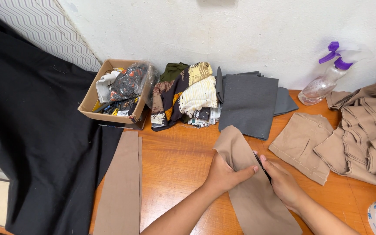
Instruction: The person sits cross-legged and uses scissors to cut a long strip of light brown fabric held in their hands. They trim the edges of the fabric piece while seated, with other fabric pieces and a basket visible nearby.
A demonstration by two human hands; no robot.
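Orange wooden surface [175, 161] carries a tan fabric strip [249, 182] running away from the person, left hand [225, 174] and right hand [283, 182] pinching its opposite edges.

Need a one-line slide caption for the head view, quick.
Both hands, left hand and right hand, press a tan fabric strip on an orange wooden table beside folded grey cloth.
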